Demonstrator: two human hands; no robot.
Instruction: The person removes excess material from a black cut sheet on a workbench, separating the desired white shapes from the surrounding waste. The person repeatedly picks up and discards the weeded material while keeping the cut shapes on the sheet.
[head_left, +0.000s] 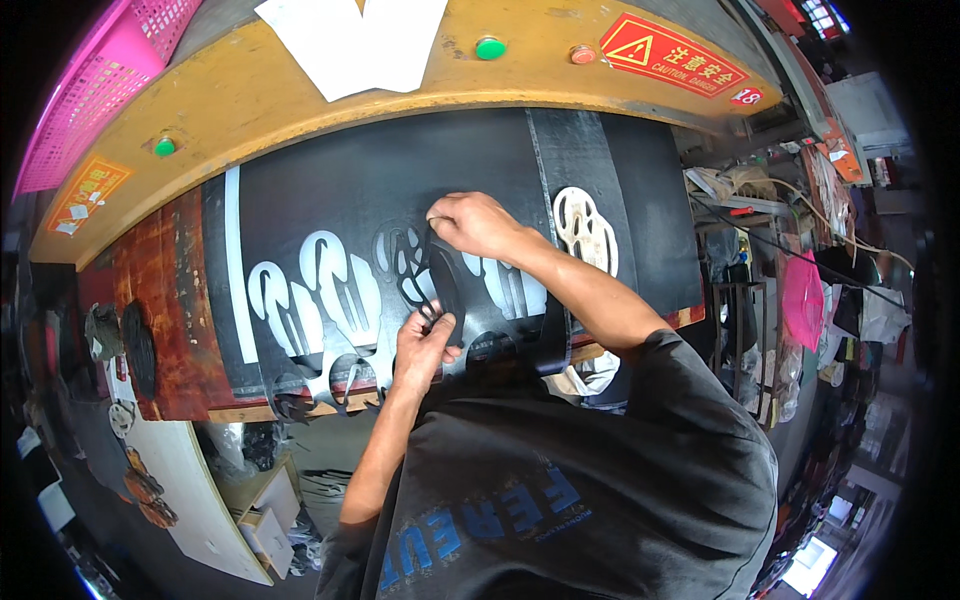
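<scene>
Black sole-shaped piece over black board: right hand pinches far end, left hand grasps near end, toward front edge. Board stretches beyond, to yellow beam.

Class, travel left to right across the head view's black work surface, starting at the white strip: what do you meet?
White strip, first pale sole-like shape, second pale sole-like shape, left hand, cream sole-like piece with openings. Right hand omitted: its span overlaps the left's.
</scene>
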